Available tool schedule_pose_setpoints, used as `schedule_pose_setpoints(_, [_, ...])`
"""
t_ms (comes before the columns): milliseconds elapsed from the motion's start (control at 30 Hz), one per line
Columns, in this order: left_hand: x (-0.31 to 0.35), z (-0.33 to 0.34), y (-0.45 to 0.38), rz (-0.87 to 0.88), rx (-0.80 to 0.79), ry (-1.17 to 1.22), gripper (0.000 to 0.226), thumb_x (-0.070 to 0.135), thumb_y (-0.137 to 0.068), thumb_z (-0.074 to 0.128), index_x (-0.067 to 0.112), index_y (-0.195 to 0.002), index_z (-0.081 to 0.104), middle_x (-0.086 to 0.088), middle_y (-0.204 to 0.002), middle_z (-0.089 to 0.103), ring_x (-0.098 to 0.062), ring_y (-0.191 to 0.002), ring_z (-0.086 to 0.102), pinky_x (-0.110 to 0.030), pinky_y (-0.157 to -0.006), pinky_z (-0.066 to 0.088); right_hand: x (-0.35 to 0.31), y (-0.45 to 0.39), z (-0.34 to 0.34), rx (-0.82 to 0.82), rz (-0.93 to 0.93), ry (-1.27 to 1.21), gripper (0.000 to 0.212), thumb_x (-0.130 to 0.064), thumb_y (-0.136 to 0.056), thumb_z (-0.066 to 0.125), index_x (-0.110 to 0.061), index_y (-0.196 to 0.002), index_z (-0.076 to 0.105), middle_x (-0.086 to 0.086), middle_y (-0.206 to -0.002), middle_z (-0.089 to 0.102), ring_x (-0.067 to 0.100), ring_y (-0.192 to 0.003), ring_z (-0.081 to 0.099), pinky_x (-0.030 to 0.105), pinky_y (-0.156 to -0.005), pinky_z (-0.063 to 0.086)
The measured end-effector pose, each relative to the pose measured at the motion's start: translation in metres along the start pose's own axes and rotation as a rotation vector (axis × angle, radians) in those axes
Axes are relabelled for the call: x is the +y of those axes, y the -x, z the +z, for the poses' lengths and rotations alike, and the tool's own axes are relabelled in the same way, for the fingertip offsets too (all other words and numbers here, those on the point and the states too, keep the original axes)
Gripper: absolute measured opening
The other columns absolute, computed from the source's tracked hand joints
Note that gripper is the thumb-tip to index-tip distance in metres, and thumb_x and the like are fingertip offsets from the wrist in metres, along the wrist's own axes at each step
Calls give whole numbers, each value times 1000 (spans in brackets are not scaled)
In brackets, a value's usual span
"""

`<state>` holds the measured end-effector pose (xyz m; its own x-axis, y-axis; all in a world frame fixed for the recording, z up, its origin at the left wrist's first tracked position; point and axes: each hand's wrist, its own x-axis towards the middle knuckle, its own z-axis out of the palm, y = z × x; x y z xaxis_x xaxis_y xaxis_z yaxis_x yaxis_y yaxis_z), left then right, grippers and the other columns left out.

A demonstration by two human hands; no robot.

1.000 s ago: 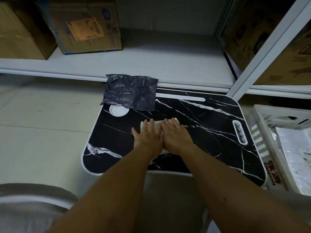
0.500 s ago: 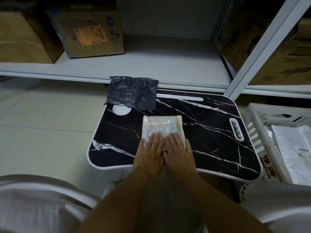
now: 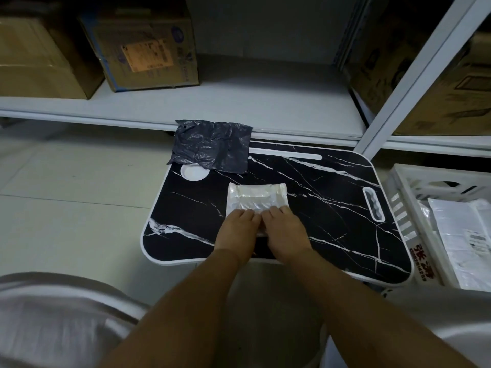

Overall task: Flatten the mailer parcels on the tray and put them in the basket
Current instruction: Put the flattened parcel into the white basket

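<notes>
A white mailer parcel (image 3: 256, 196) lies in the middle of the black marble-patterned tray (image 3: 332, 197). My left hand (image 3: 235, 231) and my right hand (image 3: 285, 229) rest side by side on its near edge, fingers curled down onto it and hiding that part. A crumpled dark grey mailer parcel (image 3: 212, 144) lies at the tray's far left corner, overhanging the edge. The white basket (image 3: 406, 205) stands to the right of the tray with flat white mailers (image 3: 462, 235) inside.
A white shelf (image 3: 239, 102) runs behind the tray with cardboard boxes (image 3: 143, 51) on it. A white shelf post (image 3: 409, 75) rises at the tray's far right corner. Pale floor tiles lie to the left. My knees in light cloth fill the bottom corners.
Both hands slid from the parcel's far part toward me to its near edge, uncovering most of the white mailer. Their fingers went from flat to curled.
</notes>
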<state>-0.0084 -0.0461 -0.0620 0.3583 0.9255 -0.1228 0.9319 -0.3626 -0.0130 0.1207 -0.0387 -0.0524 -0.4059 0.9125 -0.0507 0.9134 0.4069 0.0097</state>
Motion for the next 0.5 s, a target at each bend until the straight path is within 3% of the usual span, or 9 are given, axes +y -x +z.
schedule_pose_setpoints(67, [-1, -4, -15, -32, -30, -25, 48, 19, -88, 53, 13, -134, 40, -7, -127, 46, -26, -113, 43, -36, -99, 39, 5, -16, -10, 18, 23, 50, 31, -20, -96, 48, -17, -127, 46, 3, -127, 47, 21, -110, 45, 31, -93, 44])
schedule_pose_setpoints(133, [-2, -9, -22, -71, -14, -70, 49, 25, -88, 54, 9, -133, 40, -11, -123, 44, -27, -108, 43, -37, -92, 41, 8, -27, -12, 21, 39, 100, 38, -25, -96, 48, -17, -134, 44, 5, -137, 41, 24, -117, 42, 34, -97, 40])
schedule_pose_setpoints(200, [-3, -8, -24, -100, 18, -75, 54, 34, -93, 48, 9, -138, 32, -15, -136, 36, -30, -123, 37, -41, -102, 37, 11, -31, -7, -18, 36, 118, 52, -32, -98, 43, -18, -147, 30, 6, -155, 21, 25, -139, 24, 42, -109, 29])
schedule_pose_setpoints(267, [-6, -10, -23, -92, -38, -86, 65, 42, -98, 37, 10, -149, 12, -21, -155, 6, -37, -145, 5, -52, -116, 16, 17, -32, -2, -97, 21, 67, 61, -34, -100, 36, -17, -154, 12, 2, -162, -2, 20, -149, -3, 47, -118, 12])
schedule_pose_setpoints(300, [-9, -11, -23, -97, -85, -58, 66, 46, -100, 30, 13, -150, 6, -20, -157, -7, -36, -146, -9, -55, -117, 8, 20, -33, -1, -142, 9, 22, 63, -33, -100, 36, -17, -154, 7, 1, -162, -8, 18, -148, -10, 47, -119, 7])
schedule_pose_setpoints(400, [-18, -9, -32, -128, -227, 57, 66, 56, -98, 18, 21, -151, 3, -16, -157, -17, -35, -145, -16, -59, -115, 3, 29, -39, 0, -210, -21, -80, 66, -30, -99, 38, -15, -154, 5, 1, -162, -11, 15, -148, -12, 42, -121, 8])
schedule_pose_setpoints(500, [-20, -9, -35, -129, -254, 65, 67, 58, -97, 19, 22, -151, 2, -14, -158, -16, -34, -145, -16, -61, -115, 4, 30, -46, 9, -225, -11, -127, 69, -28, -98, 42, -11, -154, 5, 4, -162, -8, 16, -148, -11, 39, -121, 11])
